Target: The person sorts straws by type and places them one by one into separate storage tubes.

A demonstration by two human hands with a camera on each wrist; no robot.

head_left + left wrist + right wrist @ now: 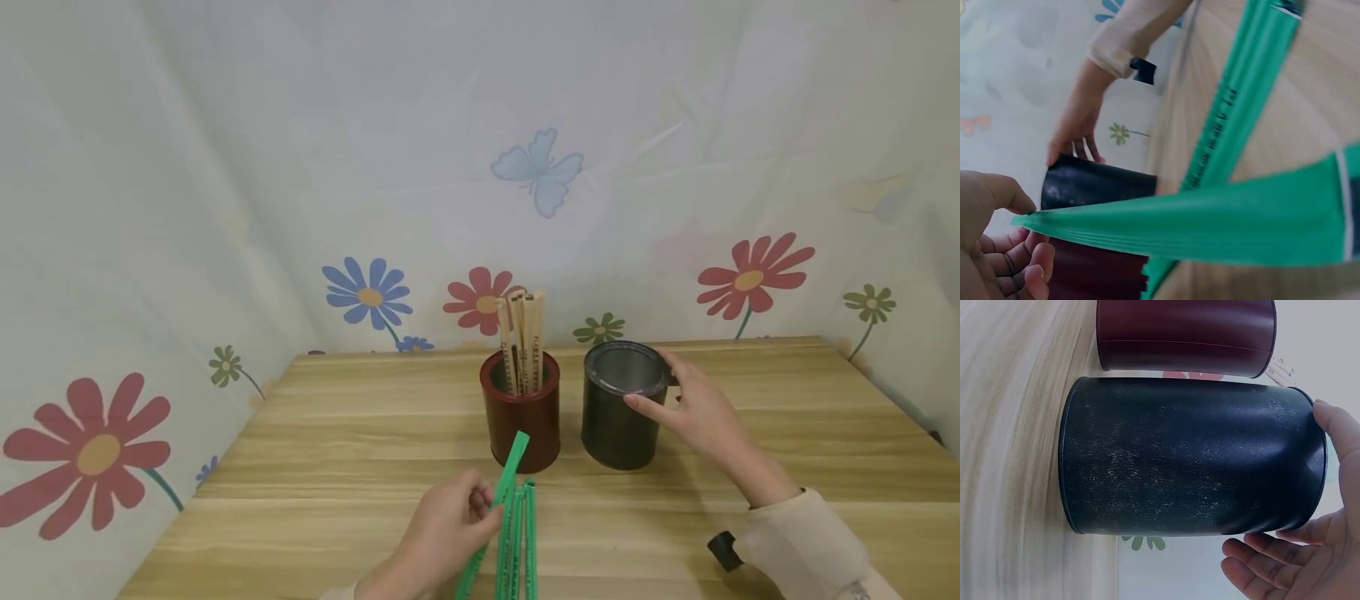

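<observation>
My left hand (450, 518) pinches the upper part of a long, thin green packet (516, 454) between thumb and fingers. That packet slants up toward a dark red cup (525, 433), and dark print shows on it. Several more green packets (517, 542) lie on the table just right of this hand. With my right hand (701, 408) I hold a black cup (621, 425) at its rim, thumb on the near side and fingers round the right side. The black cup is upright with its mouth up, a small gap right of the red one.
Pale wooden sticks (528, 333) with printed lower ends stand in the red cup. Under everything is a wood-grain table (360, 433). A light cloth (420, 100) with printed flowers and a butterfly hangs behind and at the sides.
</observation>
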